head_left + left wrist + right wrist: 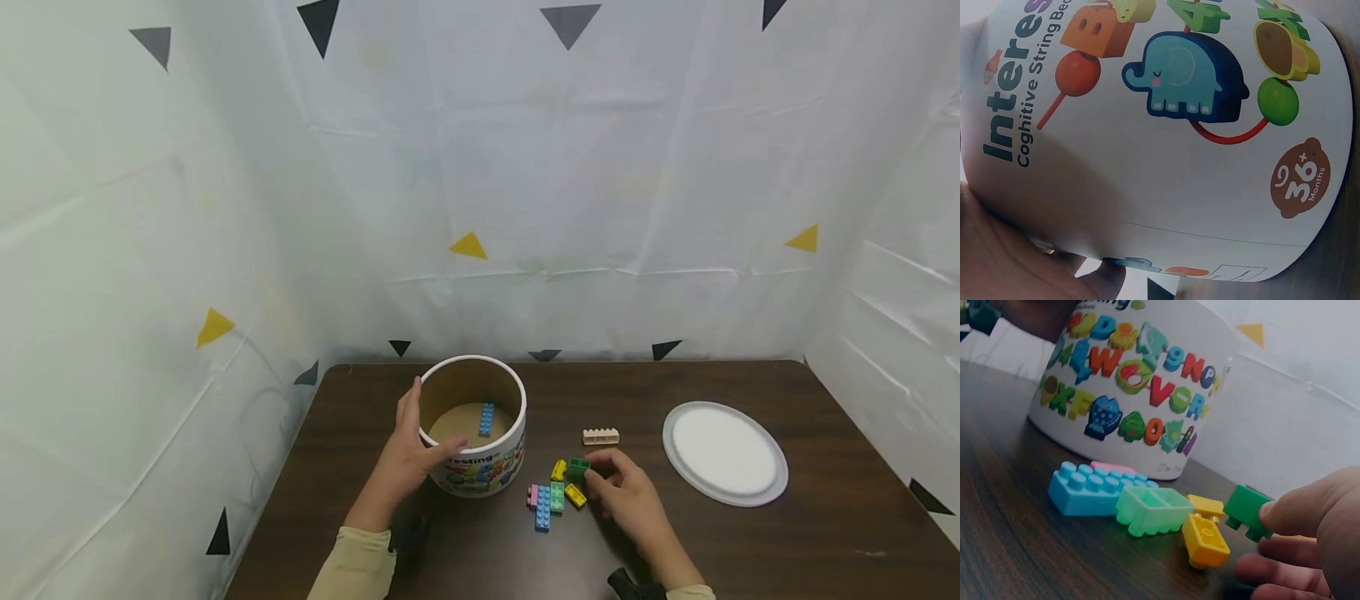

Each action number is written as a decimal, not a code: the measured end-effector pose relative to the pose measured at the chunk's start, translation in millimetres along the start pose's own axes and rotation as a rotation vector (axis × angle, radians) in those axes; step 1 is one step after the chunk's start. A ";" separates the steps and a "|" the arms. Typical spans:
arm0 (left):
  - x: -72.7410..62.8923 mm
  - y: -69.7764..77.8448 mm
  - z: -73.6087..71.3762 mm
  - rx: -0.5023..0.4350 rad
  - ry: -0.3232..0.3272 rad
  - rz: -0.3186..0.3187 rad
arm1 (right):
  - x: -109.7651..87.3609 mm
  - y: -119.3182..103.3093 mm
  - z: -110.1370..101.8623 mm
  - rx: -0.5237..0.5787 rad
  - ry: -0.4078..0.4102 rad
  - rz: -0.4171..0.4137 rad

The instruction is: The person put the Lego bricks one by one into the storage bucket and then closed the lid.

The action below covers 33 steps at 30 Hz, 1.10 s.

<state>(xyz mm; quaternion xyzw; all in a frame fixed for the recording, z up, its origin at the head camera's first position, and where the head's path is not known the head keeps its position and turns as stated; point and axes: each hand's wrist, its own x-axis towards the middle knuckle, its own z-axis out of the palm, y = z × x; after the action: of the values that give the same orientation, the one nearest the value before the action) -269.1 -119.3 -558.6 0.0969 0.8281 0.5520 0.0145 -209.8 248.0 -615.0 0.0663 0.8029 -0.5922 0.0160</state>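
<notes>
My left hand (pixel 408 458) holds the side of a white printed bucket (pixel 480 475), its thumb along the front rim. Inside the bucket lies a blue toy brick (pixel 486 419). The right hand (pixel 626 496) pinches a dark green brick (pixel 1247 511) between thumb and fingers. That brick is tilted, studs downward, in the right wrist view. Close by lie two yellow bricks (pixel 575 496), a light green brick (pixel 1155 509), a blue brick (pixel 542 508) and a pink brick (pixel 532 496), partly hidden. In the left wrist view the bucket's printed wall (pixel 1147 181) fills most of the picture.
A cream brick (pixel 601 437) lies behind the right hand. On the right of the dark wooden table (pixel 847 533) is a round white lid (pixel 725 454). White sheeting (pixel 562 183) with coloured triangles hangs behind the table and along both sides.
</notes>
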 end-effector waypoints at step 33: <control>0.1 5.1 -0.9 -0.009 -0.006 0.005 | 0.0 -2.4 -0.3 0.108 0.007 0.013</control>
<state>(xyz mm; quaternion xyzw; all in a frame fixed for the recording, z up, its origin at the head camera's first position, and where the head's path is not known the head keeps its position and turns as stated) -268.6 -118.2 -553.5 0.1008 0.8252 0.5556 0.0159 -210.1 247.5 -612.6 0.0743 0.7695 -0.6342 0.0132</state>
